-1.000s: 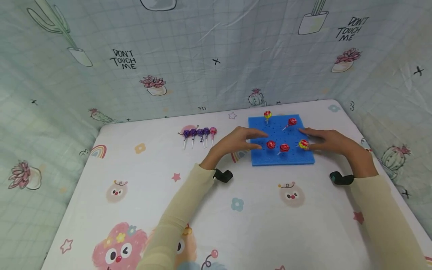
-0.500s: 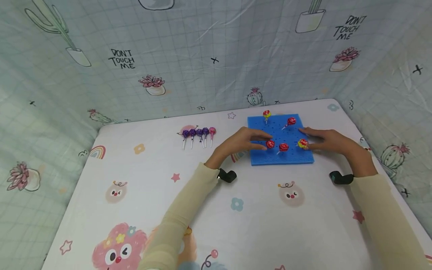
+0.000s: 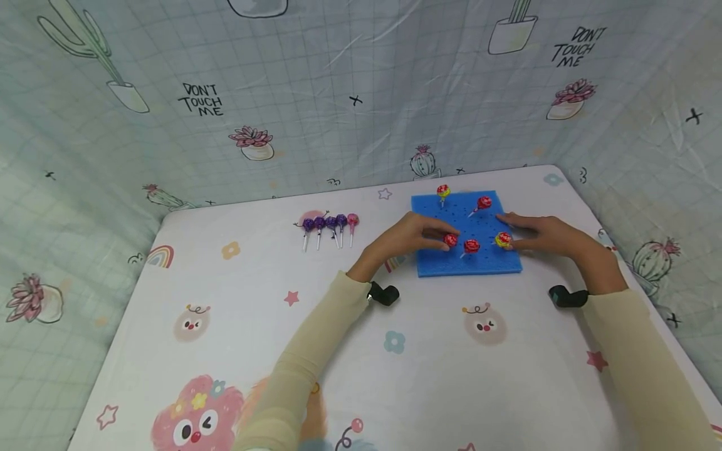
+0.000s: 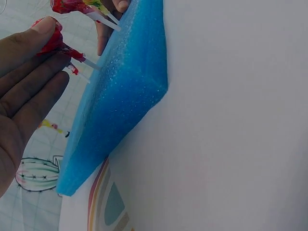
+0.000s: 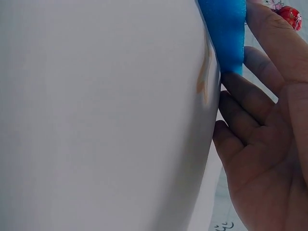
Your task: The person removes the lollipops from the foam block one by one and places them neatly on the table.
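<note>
A blue foam board [image 3: 434, 266] lies on the table with several lollipops standing in it. My left hand [image 3: 410, 237] pinches the wrapped head of a red lollipop [image 3: 450, 240] at the board's left front. In the left wrist view the thumb presses on that head, and the white stick runs down to the board. Beside it stand another red lollipop [image 3: 470, 246] and a red-and-yellow lollipop [image 3: 503, 239]. My right hand [image 3: 544, 235] rests its fairly straight fingers along the board's right edge, its thumb tip close to the red-and-yellow lollipop. Its fingers touch the blue edge in the right wrist view.
At the back of the board stand a yellow-and-red lollipop [image 3: 443, 190] and a leaning red lollipop [image 3: 484, 202]. Several purple lollipops [image 3: 319, 223] and a pink lollipop [image 3: 352, 219] lie in a row to the left. A patterned cloth [image 3: 316, 113] hangs behind the table.
My left hand has moved right over the board, and its thumb and fingers have closed on the red lollipop's head. The right hand has stayed at the board's edge.
</note>
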Motion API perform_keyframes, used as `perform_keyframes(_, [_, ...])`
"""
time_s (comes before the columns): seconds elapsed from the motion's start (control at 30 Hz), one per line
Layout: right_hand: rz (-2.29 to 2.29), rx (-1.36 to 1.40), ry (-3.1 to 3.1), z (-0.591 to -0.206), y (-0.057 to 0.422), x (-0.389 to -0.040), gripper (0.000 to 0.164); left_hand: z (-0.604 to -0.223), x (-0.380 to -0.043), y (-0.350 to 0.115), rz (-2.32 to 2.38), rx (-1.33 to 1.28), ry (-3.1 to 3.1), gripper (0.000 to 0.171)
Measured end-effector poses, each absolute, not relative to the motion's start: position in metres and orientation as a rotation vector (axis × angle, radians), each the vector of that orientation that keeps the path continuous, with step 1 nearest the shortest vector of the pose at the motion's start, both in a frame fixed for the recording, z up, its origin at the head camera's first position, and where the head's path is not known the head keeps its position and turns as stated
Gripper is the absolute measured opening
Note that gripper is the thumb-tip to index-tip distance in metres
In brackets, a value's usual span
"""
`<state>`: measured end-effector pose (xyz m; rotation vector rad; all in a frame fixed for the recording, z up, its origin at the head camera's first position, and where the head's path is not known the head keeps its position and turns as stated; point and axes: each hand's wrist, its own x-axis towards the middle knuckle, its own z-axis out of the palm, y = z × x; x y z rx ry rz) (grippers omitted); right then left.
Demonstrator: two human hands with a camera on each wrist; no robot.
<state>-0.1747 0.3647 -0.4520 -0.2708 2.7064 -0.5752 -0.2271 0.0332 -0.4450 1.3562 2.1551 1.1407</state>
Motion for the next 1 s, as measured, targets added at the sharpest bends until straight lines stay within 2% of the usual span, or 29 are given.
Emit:
perform_keyframes(0.7, [-0.56,-0.241,2.688,-0.447,0.363,-0.173,0.092,-0.424,-0.227,0.003,1.479,1.351,2.133,0.034])
perform_keyframes(1.0, [-0.579,-0.253,2.684,-0.446,0.365,-0.174,0.091,-0.428,-0.228,-0.021,1.476,1.246,2.169,0.033])
